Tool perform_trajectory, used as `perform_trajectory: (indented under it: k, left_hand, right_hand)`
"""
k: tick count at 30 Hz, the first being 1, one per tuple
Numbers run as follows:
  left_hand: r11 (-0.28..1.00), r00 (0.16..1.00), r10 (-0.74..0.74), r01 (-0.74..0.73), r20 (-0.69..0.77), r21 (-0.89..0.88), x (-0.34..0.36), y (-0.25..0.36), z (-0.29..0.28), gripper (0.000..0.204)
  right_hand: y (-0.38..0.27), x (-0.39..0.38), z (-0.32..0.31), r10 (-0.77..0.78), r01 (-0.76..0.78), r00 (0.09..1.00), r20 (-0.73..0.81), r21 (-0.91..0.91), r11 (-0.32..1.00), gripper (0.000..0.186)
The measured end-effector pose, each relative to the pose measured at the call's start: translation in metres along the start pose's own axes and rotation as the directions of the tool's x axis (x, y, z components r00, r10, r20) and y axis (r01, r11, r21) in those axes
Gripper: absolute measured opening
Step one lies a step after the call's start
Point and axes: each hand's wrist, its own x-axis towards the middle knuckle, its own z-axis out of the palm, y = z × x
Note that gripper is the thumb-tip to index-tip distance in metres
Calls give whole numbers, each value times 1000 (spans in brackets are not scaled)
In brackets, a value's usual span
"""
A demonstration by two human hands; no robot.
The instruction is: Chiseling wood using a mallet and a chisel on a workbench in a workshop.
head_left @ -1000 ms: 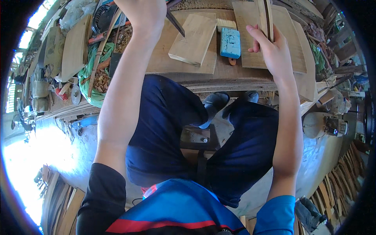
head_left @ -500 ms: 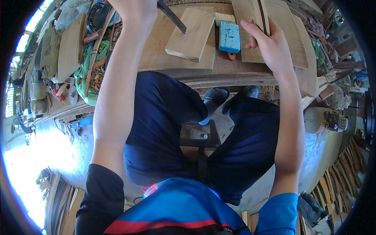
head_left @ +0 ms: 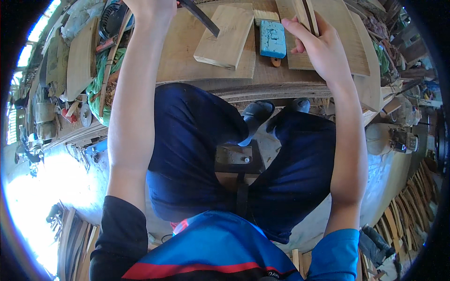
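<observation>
At the upper left, my left hand [head_left: 152, 10] is partly cut off by the top edge, and its fingers are beyond view. From beside it a dark flat metal bar [head_left: 200, 18] slants down, its end over a pale wooden block [head_left: 227, 40]; the hand appears closed on this bar. My right hand [head_left: 323, 51] is closed round a narrow wooden strip [head_left: 302, 14] with a dark line along it. That hand is above a wide board [head_left: 349, 58]. Between the hands lies a worn light-blue block [head_left: 272, 40] with an orange-brown end poking out beneath.
The wooden bench top [head_left: 180, 65] lies before my knees. To the left are a green plastic bag [head_left: 105, 112] with shavings, a coiled black item [head_left: 110, 23] and upright boards [head_left: 80, 61]. Stacked wood strips [head_left: 412, 206] stand at lower right.
My left hand and the dark bar have shifted slightly left and up. My right hand keeps its hold on the strip. The whole view has moved a little.
</observation>
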Motion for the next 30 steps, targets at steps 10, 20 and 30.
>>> perform_trajectory:
  k: [10,20,30]
  left_hand:
    - [995,999,-23,27,-42,92,2,4,5,37]
    - [998,998,-28,31,-54,49,1,4,7,34]
    - [999,998,-25,27,-66,35,4,-3,5,33]
  right_hand:
    - [7,2,0,-35,35,999,18,-2,999,40]
    - [2,1,3,-41,41,999,23,-12,999,39]
    - [2,0,4,-15,15,1000,26,-12,1000,38]
